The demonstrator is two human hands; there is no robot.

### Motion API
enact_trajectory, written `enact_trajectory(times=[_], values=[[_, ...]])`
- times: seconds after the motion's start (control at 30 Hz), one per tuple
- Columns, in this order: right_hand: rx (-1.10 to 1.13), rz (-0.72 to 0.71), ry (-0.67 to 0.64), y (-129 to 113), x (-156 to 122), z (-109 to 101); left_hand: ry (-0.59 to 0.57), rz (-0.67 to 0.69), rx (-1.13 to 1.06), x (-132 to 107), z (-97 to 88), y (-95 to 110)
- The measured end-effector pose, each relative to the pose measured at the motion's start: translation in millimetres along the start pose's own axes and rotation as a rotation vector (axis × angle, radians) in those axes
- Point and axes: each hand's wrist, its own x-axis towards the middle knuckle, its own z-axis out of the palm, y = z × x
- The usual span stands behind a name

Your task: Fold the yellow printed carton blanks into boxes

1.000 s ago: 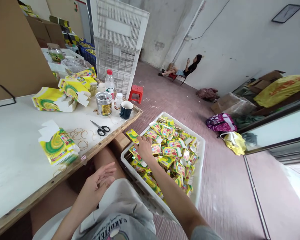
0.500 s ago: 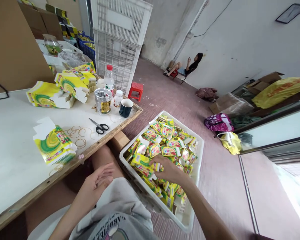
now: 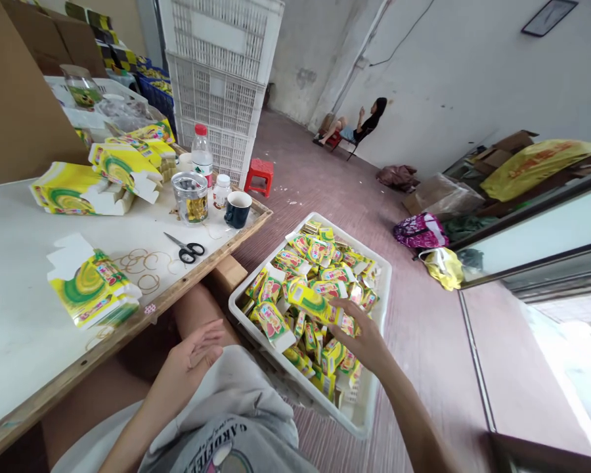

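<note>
A white plastic bin (image 3: 379, 289) on the floor at my right is heaped with several small yellow-green packs. My right hand (image 3: 362, 338) hovers over the near part of the heap, fingers pinched on one yellow pack (image 3: 311, 301) lifted a little above the rest. My left hand (image 3: 190, 364) rests on my lap with its fingers loosely spread and holds nothing. Flat yellow cartons (image 3: 91, 289) lie on the white table (image 3: 20, 315) at my left.
On the table lie scissors (image 3: 186, 248), rubber bands (image 3: 140, 266), a clear jar (image 3: 190, 197), a dark mug (image 3: 236, 209), a water bottle (image 3: 201, 157) and more yellow cartons (image 3: 79, 190). White crates (image 3: 217, 85) stand stacked behind. A red stool (image 3: 257, 176) stands beyond; a person (image 3: 357, 128) sits by the far wall.
My right hand has drawn back from the bin's far-left part toward me and taken hold of a yellow pack, lifting it. My left hand has stayed on my lap.
</note>
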Motion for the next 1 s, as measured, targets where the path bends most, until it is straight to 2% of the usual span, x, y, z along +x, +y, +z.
enact_trajectory(times=[0.2, 0.33, 0.43, 0.57, 0.63, 0.7, 0.83, 0.9, 1.0], values=[[-0.055, 0.201, -0.18, 27.8, -86.5, -15.3, -0.107, 0.088, 0.12, 16.5, 16.9, -17.1], [-0.155, 0.319, -0.12, 34.0, -108.9, -11.3, -0.03, 0.261, 0.322, 35.3, 26.4, -21.0], [-0.182, 0.284, -0.044, 18.2, -104.6, 17.8, 0.013, 0.348, 0.383, 44.1, 39.7, -16.9], [-0.167, 0.18, -0.044, -13.2, -96.4, 72.4, -0.082, 0.459, 0.458, 48.1, 59.6, -16.6], [-0.165, 0.158, -0.028, -17.1, -98.6, 86.3, -0.043, 0.436, 0.445, 54.6, 63.0, -23.3], [-0.183, 0.217, 0.068, -7.3, -105.8, 86.2, 0.059, 0.373, 0.414, 66.4, 62.1, -34.3], [-0.264, 0.602, 0.398, 39.2, -128.2, 67.9, 0.185, 0.235, 0.346, 95.6, 62.6, -58.5], [-0.261, 0.739, 0.419, 61.2, -138.7, 65.6, 0.205, 0.171, 0.307, 106.9, 67.6, -66.5], [-0.214, 0.827, 0.351, 80.9, -148.0, 75.0, 0.203, 0.093, 0.274, 114.9, 77.1, -70.9]])
